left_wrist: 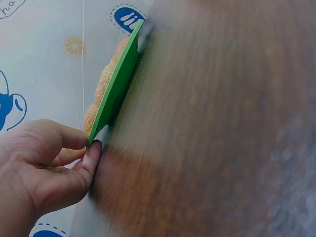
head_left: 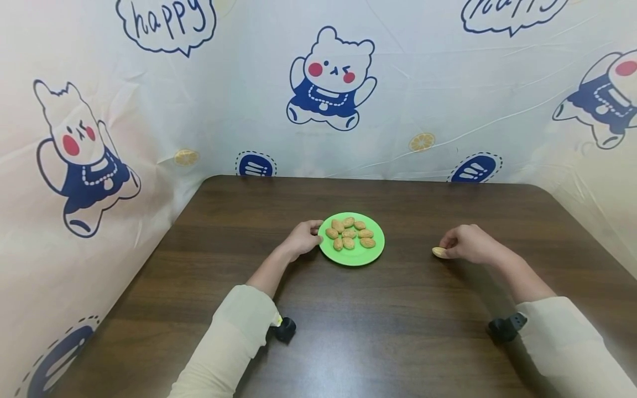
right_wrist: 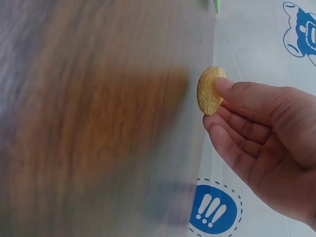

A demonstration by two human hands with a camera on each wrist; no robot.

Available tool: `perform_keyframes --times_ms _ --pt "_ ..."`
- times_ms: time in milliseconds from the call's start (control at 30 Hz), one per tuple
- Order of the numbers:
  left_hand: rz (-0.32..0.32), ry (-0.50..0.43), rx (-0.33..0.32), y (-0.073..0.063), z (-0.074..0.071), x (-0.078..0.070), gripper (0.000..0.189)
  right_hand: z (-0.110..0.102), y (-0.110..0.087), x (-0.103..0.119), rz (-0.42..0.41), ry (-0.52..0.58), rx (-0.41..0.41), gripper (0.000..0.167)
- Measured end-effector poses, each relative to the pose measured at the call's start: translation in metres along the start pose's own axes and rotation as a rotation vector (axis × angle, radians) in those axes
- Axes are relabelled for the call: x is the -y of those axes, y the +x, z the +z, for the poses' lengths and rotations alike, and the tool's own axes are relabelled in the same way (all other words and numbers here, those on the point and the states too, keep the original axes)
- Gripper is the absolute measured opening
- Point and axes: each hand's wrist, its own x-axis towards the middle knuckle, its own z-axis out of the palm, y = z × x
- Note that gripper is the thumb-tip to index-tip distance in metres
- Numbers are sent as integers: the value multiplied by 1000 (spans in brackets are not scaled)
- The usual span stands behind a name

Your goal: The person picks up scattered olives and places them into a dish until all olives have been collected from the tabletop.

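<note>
A round green plate (head_left: 376, 252) is near the middle of the table, with several oval, golden-tan crackers (head_left: 349, 234) spread over it. My left hand (head_left: 302, 239) pinches the plate's left rim. In the left wrist view the plate (left_wrist: 116, 84) appears edge-on, thumb and fingers at its near rim and crackers (left_wrist: 103, 81) bulging along one side. Well to the right of the plate, my right hand (head_left: 473, 244) holds a single cracker (head_left: 439, 252) low over the table. The right wrist view shows that cracker (right_wrist: 210, 91), rough-surfaced and oval, between thumb and fingertips.
Dark brown wood makes up the tabletop (head_left: 378, 326). Behind and beside it hangs a pale curtain (head_left: 239, 94) printed with cartoon bears. Small black cameras (head_left: 285, 330) sit at both wrists, next to the cream sleeves (head_left: 226, 337).
</note>
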Motion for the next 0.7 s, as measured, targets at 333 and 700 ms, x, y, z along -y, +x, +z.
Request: perform_keyframes --times_ms 333,700 --pt "5 10 0 0 0 0 52 1 5 7 -10 19 -21 8" --pt "14 8 0 0 0 0 52 4 10 15 -37 14 -40 8"
